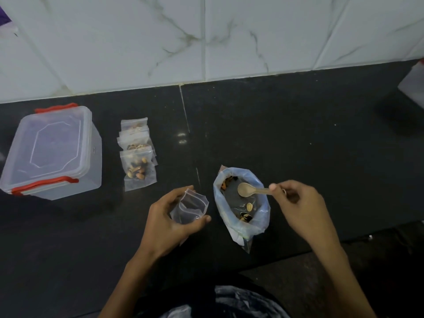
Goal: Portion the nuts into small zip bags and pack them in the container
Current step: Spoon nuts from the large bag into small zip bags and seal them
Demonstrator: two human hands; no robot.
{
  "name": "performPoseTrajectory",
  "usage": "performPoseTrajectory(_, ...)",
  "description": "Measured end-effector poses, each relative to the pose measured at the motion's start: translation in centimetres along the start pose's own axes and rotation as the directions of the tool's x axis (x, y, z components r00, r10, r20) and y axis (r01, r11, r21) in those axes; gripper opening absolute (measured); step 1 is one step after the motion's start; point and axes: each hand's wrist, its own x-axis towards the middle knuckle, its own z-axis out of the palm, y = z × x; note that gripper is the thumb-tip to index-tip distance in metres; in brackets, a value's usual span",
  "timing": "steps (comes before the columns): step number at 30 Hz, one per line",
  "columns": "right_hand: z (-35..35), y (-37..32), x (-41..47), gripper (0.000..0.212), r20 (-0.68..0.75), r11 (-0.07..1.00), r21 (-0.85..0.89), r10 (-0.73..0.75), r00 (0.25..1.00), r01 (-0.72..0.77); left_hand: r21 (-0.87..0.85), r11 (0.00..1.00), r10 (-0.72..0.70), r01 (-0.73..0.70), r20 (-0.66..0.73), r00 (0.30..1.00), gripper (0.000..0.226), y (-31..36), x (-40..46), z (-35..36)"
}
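Two hands work near the counter's (298, 134) front edge: the left hand (169, 216) curls round an empty small zip bag (190, 208), mouth open, while the right hand (300, 203) pinches a spoon (249, 190) over the big nut bag (241, 203). Filled bags (137, 157) lie beside the closed container (52, 152) at the left edge.

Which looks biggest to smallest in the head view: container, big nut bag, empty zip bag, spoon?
1. container
2. big nut bag
3. empty zip bag, in the left hand
4. spoon, in the right hand
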Motion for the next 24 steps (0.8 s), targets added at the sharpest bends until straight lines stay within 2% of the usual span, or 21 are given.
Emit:
performPoseTrajectory(3,0.0,-0.1,0.9,0.018,-0.056,0.996,-0.005,-0.089,0.994,0.089,-0.012,1.000,0.002,-0.002,0.020,1.000,0.067,0.1,-0.1,0.1)
performPoseTrajectory(6,-0.5,-0.7,1.4,0.022,-0.110,0.957,-0.190,-0.243,0.964,0.220,-0.006,1.000,0.005,-0.005,0.043,0.999,0.066,0.4,0.0,0.2)
performPoseTrajectory(8,-0.5,-1.1,1.5,0.022,-0.048,0.915,-0.298,-0.300,0.953,0.273,-0.007,1.000,-0.009,0.009,0.068,0.998,0.063,0.4,0.0,0.2)
performPoseTrajectory(11,0.1,-1.3,1.8,0.020,0.118,0.857,-0.405,-0.297,0.948,0.319,-0.011,0.998,-0.055,0.057,0.141,0.989,0.062,0.5,0.1,0.3)
performPoseTrajectory(14,0.4,-1.2,2.3,0.021,0.159,0.863,-0.372,-0.302,0.940,0.341,-0.093,0.985,-0.120,0.146,0.240,0.963,0.046,0.7,0.1,0.7)
performPoseTrajectory(16,0.4,-0.7,3.0,0.021,0.159,0.898,-0.320,-0.265,0.951,0.304,-0.141,0.960,-0.180,0.240,0.342,0.922,0.032,0.7,-0.1,1.1)
performPoseTrajectory(20,0.7,0.9,4.2,0.021,0.248,0.966,-0.174,-0.145,0.958,0.192,-0.140,0.918,-0.261,0.370,0.490,0.832,0.027,0.2,-0.5,2.1)
performPoseTrajectory(24,1.6,1.9,4.3,0.021,0.281,0.989,-0.045,-0.121,0.952,0.139,-0.223,0.848,-0.321,0.481,0.506,0.801,0.030,-0.5,-0.8,3.0)
